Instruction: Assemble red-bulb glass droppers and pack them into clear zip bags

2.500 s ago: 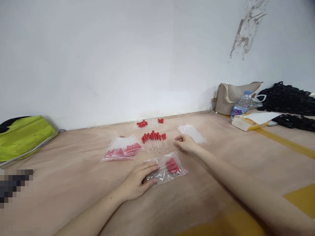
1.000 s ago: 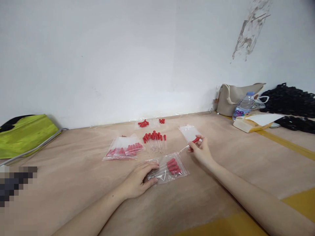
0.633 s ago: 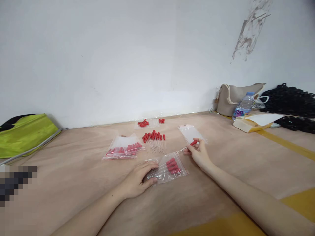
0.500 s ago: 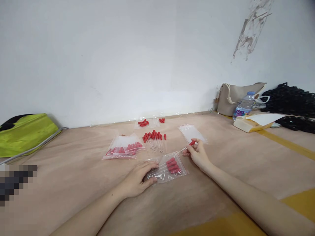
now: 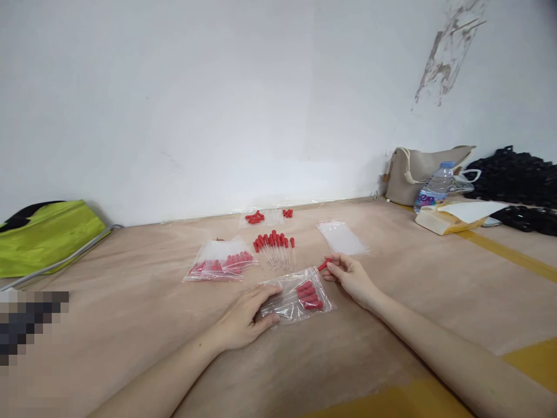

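Note:
A clear zip bag [image 5: 287, 314] lies in front of me with several red-bulbed droppers [image 5: 310, 297] inside, their bulbs toward its right end. My left hand [image 5: 249, 312] rests on the bag's left end, thumb and fingers spread apart and pressing on the plastic. Between the thumb and fingers of my right hand [image 5: 348, 276] is one more dropper [image 5: 322, 265], pinched by its red bulb at the bag's upper right edge. Its glass tube is hard to make out. Behind the bag, several loose droppers [image 5: 273, 241] are fanned out on the brown surface.
Filled bags [image 5: 221, 261] are piled on the left, and flat bags [image 5: 343, 237] lie to the right. Red bulbs [image 5: 255, 216] sit near the wall. Farther right are a bottle [image 5: 435, 186], a beige handbag [image 5: 407, 174] and a tissue pack [image 5: 452, 220]; a yellow-green bag [image 5: 52, 238] is far left.
My right hand has moved left and slightly down with the dropper, bringing its bulb close to the bag's edge. My left hand has stayed on the bag.

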Available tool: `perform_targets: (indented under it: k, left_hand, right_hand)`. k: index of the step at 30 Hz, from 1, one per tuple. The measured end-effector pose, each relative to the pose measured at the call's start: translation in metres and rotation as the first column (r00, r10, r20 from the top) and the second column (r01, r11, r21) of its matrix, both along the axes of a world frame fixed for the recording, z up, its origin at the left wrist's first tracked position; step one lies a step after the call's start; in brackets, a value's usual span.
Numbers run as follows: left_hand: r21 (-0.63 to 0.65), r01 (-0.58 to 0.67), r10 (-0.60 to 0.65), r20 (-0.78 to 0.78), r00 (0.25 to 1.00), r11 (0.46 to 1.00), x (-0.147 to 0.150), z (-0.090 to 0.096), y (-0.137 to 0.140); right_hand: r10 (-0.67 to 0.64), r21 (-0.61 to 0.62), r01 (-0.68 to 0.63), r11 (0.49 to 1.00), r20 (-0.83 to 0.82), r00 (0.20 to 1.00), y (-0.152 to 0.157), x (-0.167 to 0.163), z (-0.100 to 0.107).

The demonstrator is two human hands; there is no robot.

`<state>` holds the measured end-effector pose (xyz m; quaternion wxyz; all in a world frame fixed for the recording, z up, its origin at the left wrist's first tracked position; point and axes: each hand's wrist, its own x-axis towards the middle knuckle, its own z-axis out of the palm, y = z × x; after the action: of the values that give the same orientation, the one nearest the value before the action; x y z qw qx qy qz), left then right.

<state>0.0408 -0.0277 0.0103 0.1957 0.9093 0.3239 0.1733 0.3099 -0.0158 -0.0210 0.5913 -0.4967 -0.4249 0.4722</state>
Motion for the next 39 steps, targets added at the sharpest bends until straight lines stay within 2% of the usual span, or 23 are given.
perform_targets:
  k: [4,8,15,19,22,24,27,28,30,34,37,39]
  left_hand:
    - [0.01,0.014,-0.014,-0.002,1.0,1.0,-0.001,-0.001,0.0]
    - [0.017,0.033,-0.033,0.006,0.999,0.999,-0.001,-0.001,0.001]
    - [0.011,0.032,-0.032,0.013,0.999,0.999,-0.001,-0.002,0.002]
    - [0.014,0.036,-0.036,0.018,0.999,0.999,0.0,-0.002,0.001]
    - [0.013,0.03,-0.03,0.021,0.999,0.999,0.001,0.0,0.0]
    - [0.01,0.031,-0.032,0.024,0.999,0.999,0.001,0.001,0.0]
    - [-0.001,0.052,-0.052,0.032,0.998,0.999,0.001,0.002,0.0]
    - [-0.007,0.063,-0.063,0.037,0.997,0.998,0.001,0.002,-0.001]
    - [-0.018,0.085,-0.084,0.048,0.995,0.996,0.002,0.002,-0.001]
    - [-0.038,0.104,-0.101,0.068,0.993,0.994,0.001,0.002,-0.001]
    - [-0.054,0.122,-0.117,0.089,0.989,0.991,0.0,0.001,-0.001]
    - [-0.05,0.117,-0.112,0.095,0.989,0.992,-0.001,0.001,0.0]
  right_hand:
    - [0.074,0.03,-0.08,0.996,0.17,0.983,-0.001,-0.003,-0.001]
    - [0.118,0.064,-0.136,0.989,0.22,0.968,-0.001,-0.005,-0.002]
    - [0.069,0.066,-0.104,0.992,0.396,0.916,0.001,-0.007,-0.008]
    - [0.204,-0.011,-0.207,0.978,0.225,0.953,0.003,-0.015,-0.006]
    - [0.309,-0.081,-0.301,0.95,0.102,0.946,0.004,-0.021,-0.002]
    - [0.261,-0.081,-0.252,0.964,0.113,0.959,0.007,-0.022,-0.002]
    - [0.085,-0.034,-0.079,0.996,0.211,0.974,0.012,-0.021,-0.003]
    - [0.066,-0.032,-0.06,0.998,0.232,0.97,0.013,-0.02,-0.004]
    - [0.139,-0.06,-0.127,0.99,0.258,0.956,0.014,-0.017,-0.002]
    - [0.363,-0.098,-0.35,0.932,0.265,0.893,0.009,-0.01,0.009]
    - [0.47,-0.141,-0.451,0.881,0.16,0.868,-0.001,0.003,0.02]
    - [0.549,-0.205,-0.528,0.824,0.058,0.834,-0.006,0.019,0.027]
